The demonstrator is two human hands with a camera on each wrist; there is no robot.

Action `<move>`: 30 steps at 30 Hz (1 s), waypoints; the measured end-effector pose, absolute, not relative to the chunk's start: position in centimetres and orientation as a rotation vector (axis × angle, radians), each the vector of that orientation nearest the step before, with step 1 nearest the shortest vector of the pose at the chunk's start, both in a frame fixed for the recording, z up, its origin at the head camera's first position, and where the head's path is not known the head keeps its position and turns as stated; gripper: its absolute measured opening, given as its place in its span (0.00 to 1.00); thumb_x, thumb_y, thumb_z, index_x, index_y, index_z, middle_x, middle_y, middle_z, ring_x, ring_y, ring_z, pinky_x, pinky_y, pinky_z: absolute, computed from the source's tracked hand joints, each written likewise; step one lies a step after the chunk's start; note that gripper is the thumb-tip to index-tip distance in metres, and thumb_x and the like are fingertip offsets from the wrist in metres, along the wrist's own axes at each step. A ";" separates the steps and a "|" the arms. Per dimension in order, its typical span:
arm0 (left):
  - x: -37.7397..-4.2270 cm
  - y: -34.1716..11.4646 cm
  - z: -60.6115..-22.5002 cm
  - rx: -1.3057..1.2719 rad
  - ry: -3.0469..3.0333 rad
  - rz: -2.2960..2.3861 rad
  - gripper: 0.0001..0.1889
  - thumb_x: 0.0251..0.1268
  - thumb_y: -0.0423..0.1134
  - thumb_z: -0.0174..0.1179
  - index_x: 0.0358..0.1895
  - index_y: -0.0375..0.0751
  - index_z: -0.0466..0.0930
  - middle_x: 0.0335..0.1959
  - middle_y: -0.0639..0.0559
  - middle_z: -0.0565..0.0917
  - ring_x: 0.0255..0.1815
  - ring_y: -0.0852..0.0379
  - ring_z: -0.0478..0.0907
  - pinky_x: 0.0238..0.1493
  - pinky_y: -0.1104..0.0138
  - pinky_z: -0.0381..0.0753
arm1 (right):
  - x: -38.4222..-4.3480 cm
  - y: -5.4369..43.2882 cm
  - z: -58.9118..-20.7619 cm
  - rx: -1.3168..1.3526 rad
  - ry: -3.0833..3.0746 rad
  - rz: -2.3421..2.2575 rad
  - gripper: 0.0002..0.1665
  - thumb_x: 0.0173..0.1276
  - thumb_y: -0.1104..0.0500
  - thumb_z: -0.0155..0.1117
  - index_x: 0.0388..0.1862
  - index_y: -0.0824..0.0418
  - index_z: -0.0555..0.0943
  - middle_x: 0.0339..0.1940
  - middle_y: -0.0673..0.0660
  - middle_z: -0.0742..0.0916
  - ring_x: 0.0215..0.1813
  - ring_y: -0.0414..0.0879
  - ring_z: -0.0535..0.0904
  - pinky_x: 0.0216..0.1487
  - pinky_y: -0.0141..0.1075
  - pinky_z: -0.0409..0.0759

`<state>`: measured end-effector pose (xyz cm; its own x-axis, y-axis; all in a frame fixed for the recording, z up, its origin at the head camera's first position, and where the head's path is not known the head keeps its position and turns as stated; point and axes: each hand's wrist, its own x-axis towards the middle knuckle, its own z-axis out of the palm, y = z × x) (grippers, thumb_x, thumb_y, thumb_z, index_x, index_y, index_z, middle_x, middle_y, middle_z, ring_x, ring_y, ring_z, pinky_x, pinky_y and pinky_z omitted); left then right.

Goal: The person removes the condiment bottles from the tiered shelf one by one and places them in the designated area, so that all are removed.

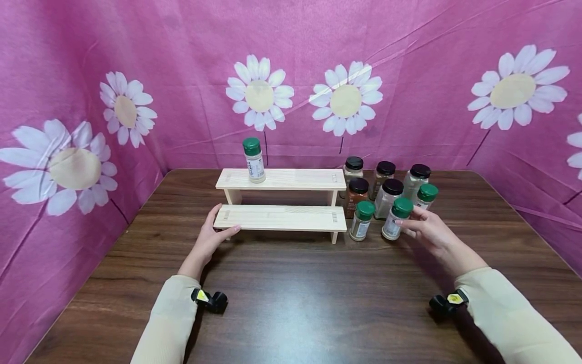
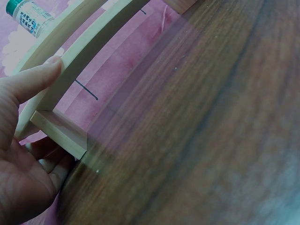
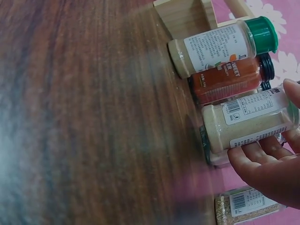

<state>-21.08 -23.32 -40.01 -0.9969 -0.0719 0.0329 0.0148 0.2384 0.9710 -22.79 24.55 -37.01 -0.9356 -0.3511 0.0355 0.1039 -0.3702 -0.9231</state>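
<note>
A two-tier wooden shelf (image 1: 279, 218) stands on the table. My left hand (image 1: 211, 236) holds the left end of its lower tier, thumb on the front edge and fingers round the side by the leg (image 2: 61, 133). One green-capped spice jar (image 1: 253, 167) stands on the upper tier, left of its middle. My right hand (image 1: 429, 230) grips another green-capped spice jar (image 1: 392, 225) of pale powder, thumb on one side and fingers on the other; it is upright. Left of it stands a third green-capped jar (image 1: 360, 222), with a red-orange spice jar (image 3: 225, 82) behind.
Several black-capped jars (image 1: 389, 197) cluster right of the shelf, with one more green-capped jar (image 1: 426, 196) at their right edge. Brown wood-grain table (image 1: 291, 293) extends in front. A pink cloth with daisies (image 1: 291, 30) hangs behind and at the sides.
</note>
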 end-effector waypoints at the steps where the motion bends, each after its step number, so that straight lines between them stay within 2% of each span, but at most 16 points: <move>1: -21.1 -23.3 -40.0 0.055 -2.414 -1.898 0.44 0.47 0.36 0.64 0.66 0.44 0.45 0.62 0.43 0.53 0.59 0.50 0.50 0.57 0.58 0.49 | -22.7 24.5 -37.0 -0.321 1.573 -2.369 0.21 0.55 0.77 0.53 0.39 0.55 0.79 0.38 0.50 0.81 0.42 0.39 0.75 0.42 0.30 0.72; 14: -21.0 -23.3 -39.9 0.046 -2.406 -1.902 0.44 0.48 0.37 0.64 0.66 0.43 0.44 0.63 0.43 0.53 0.59 0.50 0.50 0.57 0.58 0.47 | -23.6 25.5 -39.2 -0.418 1.578 -2.343 0.20 0.51 0.70 0.63 0.44 0.55 0.76 0.41 0.50 0.80 0.44 0.39 0.74 0.44 0.30 0.71; 23: -21.0 -23.4 -40.0 0.052 -2.397 -1.913 0.44 0.47 0.36 0.64 0.66 0.43 0.44 0.62 0.43 0.53 0.58 0.50 0.52 0.56 0.58 0.51 | -22.6 24.5 -37.6 -0.330 1.582 -2.345 0.21 0.55 0.77 0.53 0.41 0.54 0.77 0.40 0.50 0.80 0.43 0.39 0.74 0.43 0.30 0.71; 30: -21.0 -23.3 -39.9 0.049 -2.398 -1.904 0.44 0.47 0.35 0.64 0.65 0.41 0.45 0.62 0.42 0.54 0.58 0.50 0.51 0.57 0.58 0.49 | -22.8 24.6 -37.0 -0.391 1.563 -2.358 0.19 0.55 0.77 0.53 0.43 0.59 0.77 0.39 0.53 0.80 0.42 0.41 0.75 0.42 0.31 0.72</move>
<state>-20.97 -23.33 -39.93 -0.9963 -0.0745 0.0421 0.0242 0.2274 0.9735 -22.81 24.58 -37.03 -0.9228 -0.3793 0.0671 0.0860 -0.3726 -0.9240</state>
